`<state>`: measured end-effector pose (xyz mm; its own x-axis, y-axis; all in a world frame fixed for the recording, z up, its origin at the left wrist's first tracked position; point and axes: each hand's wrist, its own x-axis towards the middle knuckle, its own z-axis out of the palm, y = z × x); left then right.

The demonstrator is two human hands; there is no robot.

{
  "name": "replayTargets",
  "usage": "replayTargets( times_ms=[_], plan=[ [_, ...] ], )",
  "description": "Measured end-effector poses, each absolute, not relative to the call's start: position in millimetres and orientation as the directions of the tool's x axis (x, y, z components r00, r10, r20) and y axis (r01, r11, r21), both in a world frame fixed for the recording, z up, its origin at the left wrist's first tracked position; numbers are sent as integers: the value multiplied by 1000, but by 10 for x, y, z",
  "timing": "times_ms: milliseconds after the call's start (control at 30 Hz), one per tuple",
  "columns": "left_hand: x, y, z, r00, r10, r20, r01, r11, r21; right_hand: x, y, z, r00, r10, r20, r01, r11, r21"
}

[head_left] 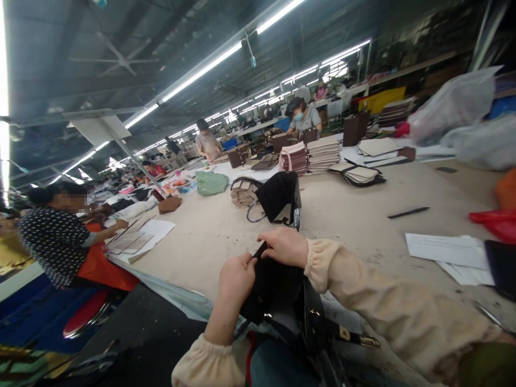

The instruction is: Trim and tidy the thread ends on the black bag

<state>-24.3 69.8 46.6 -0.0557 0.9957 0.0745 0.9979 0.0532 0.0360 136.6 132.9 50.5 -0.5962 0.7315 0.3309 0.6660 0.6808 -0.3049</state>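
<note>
while left hand (237,279) and right hand (288,248) are both pinching edge of black bag (278,287), it is sitting by table (193,252); metal fittings (266,316) already showing, strap (334,330) trailing; what is left, cannot tell; 1 other bag (280,196) resting beyond.

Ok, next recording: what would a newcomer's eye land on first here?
Probably the left hand and right hand, pinching the edge of a black bag in the foreground. Just beyond, another black bag sits on the pale tabletop. At left, a co-worker in an orange apron also stands out.
</note>
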Motion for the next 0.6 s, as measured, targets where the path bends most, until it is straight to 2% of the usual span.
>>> replayTargets(
  times_ms=[267,600],
  plan=[
    [-249,669,447,-38,991,126,994,25,105,1442,1378,471,-552,758,347,722,643,-256],
    [-261,678,433,-20,992,124,986,-1,164,1450,1400,462,-603,727,330,709,677,-196]
  ],
)
